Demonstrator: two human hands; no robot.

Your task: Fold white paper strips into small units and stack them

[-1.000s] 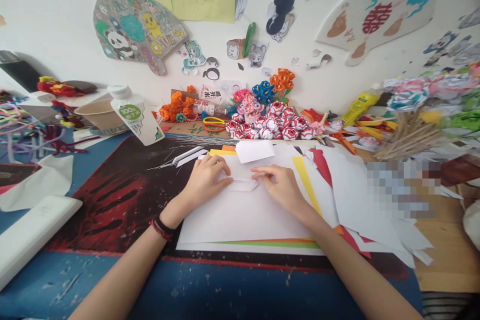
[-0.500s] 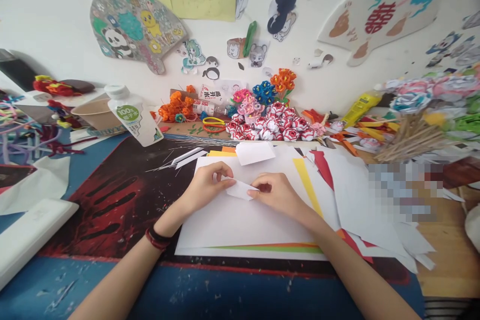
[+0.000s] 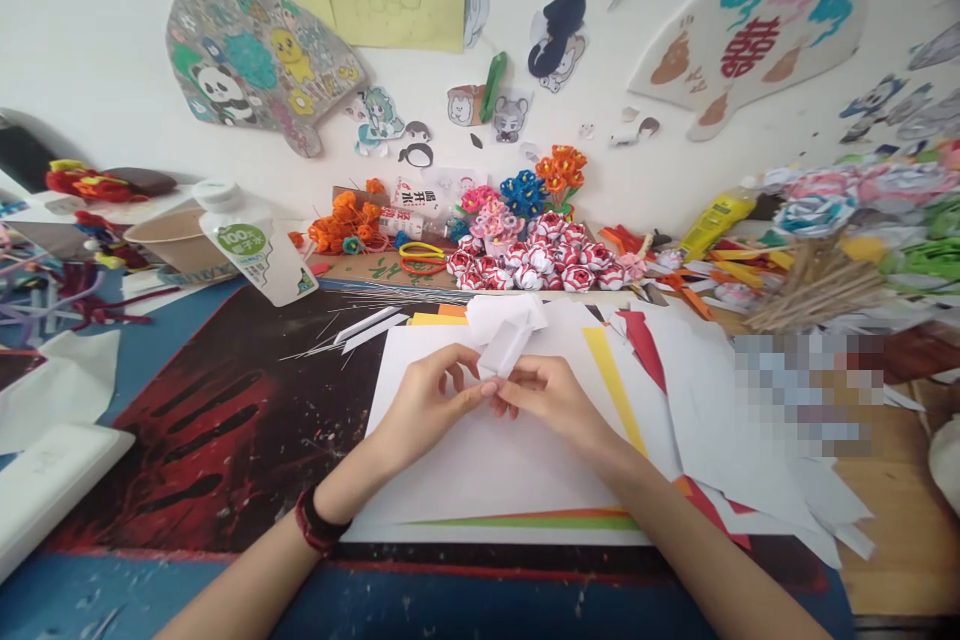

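A small folded piece of white paper (image 3: 504,344) is pinched between my two hands, its free end pointing up and away. My left hand (image 3: 442,388) grips its lower edge with thumb and fingers closed. From the other side, my right hand (image 3: 541,390) holds the same edge, the thumbs nearly meeting. Below both hands lies a large white sheet (image 3: 480,480), with orange and green sheets showing under its near edge. Just behind the held piece rests a small stack of white paper (image 3: 487,312), partly covered by it.
Red-and-white paper flowers (image 3: 555,255) line the back. A white bottle (image 3: 251,245) and a paper cup (image 3: 176,240) stand back left. Thin wires and white strips (image 3: 367,325) lie left of the sheet. Loose white paper (image 3: 735,410) spreads right; a long white case (image 3: 64,490) sits left.
The folded paper has turned from lying flat between the hands to pointing upward and away. My hands have come closer together, thumbs nearly touching. The camera view has shifted slightly.
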